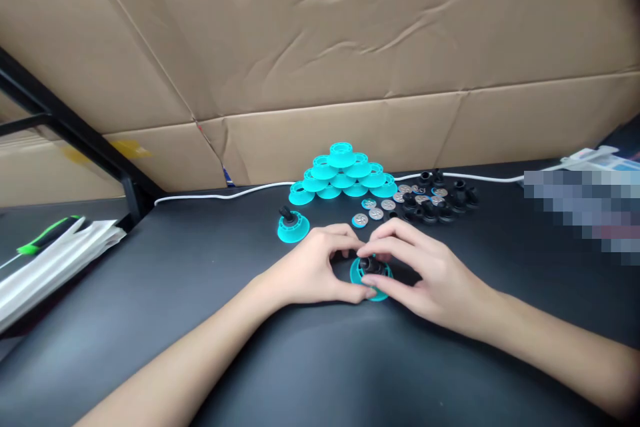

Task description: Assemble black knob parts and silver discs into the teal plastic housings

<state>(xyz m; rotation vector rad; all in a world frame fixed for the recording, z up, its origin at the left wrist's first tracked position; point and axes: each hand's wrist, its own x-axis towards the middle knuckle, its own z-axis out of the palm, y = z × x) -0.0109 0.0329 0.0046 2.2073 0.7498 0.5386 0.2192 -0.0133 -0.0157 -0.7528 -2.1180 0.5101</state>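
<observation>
Both hands meet over a turquoise flared plastic ring on the dark table. My left hand grips the ring's left side, its thumb on the near rim and its fingers curled round the far side. Within the ring sits a black plastic fitting, pinched between the thumb and fingers of my right hand. How deep the fitting sits in the ring is partly hidden by the fingers. Just left of my hands stands another turquoise ring with a black fitting upright in its centre.
Turquoise rings are stacked in a pyramid at the back. Several metal discs and black fittings lie right of it. A white cable runs along the cardboard wall. A black metal frame stands left, near white packets.
</observation>
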